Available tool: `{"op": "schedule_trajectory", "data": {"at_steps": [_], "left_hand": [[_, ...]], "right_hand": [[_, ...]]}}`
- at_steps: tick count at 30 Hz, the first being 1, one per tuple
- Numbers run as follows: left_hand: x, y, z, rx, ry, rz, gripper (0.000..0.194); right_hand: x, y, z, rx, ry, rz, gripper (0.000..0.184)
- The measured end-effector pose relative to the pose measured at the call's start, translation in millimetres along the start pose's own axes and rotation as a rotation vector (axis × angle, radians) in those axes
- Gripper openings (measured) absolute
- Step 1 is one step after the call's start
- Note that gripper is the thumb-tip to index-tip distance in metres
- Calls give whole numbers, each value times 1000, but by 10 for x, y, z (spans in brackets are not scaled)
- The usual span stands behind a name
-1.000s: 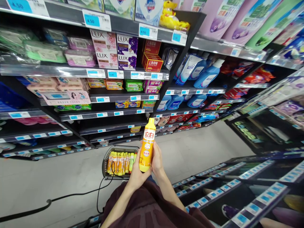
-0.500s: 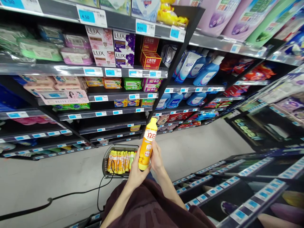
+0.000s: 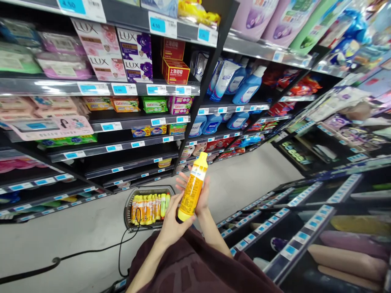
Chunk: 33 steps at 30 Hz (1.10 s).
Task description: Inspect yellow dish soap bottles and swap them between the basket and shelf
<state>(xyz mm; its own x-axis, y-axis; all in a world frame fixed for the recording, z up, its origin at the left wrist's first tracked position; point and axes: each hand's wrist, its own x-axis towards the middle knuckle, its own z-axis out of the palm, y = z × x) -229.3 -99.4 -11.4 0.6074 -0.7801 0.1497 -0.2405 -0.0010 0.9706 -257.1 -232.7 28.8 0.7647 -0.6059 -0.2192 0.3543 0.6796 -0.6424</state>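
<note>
A yellow dish soap bottle point(image 3: 193, 189) with a yellow cap is tilted in front of me, cap end up and away. Its small-print back label faces me. My left hand point(image 3: 173, 221) grips the bottle's base, thumb along the bottom. Against the bottle's right side and back lies my right hand point(image 3: 203, 197), its fingers spread loosely behind and showing past the left edge. Below and left, a grey shopping basket point(image 3: 126, 211) stands on the floor with several similar yellow bottles point(image 3: 148, 208) and a greenish one in it.
Ahead rise shelves with boxed soaps point(image 3: 134, 55), soap bars point(image 3: 155, 104) and blue bottles point(image 3: 249, 86). Another shelf row point(image 3: 259, 232) runs close on the right. A black cable point(image 3: 91, 251) trails across the floor point(image 3: 82, 232) by the basket.
The bottle has been turned about its length, so the back label replaces the front one. My right fingers have loosened and spread. The view has swung right.
</note>
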Motion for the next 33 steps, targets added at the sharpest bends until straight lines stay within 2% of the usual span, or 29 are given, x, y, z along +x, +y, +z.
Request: {"op": "schedule_trajectory", "data": {"at_steps": [3,6,9,12,15,19,27,33], "left_hand": [[-15,-18,32,141,100,93,68],[-19,-54,28,230,179,173,60],[-13,-89,18,266,165,213,58],[-16,-119,42,217,126,161,66],[-27,-154,96,97,102,8,78],[-41,-197,136,15,53,-86,81],[-21,-232,63,14,65,-62,79],[-17,-269,25,70,68,7,75]], "right_hand": [[53,-25,-49,10,-35,18,72],[133,-8,-114,50,29,-8,60],[189,19,-139,99,95,-52,56],[196,29,-121,66,113,-67,56],[183,40,-103,17,110,-56,55],[194,76,-113,-21,76,6,53],[277,142,-120,57,104,56,51],[290,175,-120,62,35,89,53]]}}
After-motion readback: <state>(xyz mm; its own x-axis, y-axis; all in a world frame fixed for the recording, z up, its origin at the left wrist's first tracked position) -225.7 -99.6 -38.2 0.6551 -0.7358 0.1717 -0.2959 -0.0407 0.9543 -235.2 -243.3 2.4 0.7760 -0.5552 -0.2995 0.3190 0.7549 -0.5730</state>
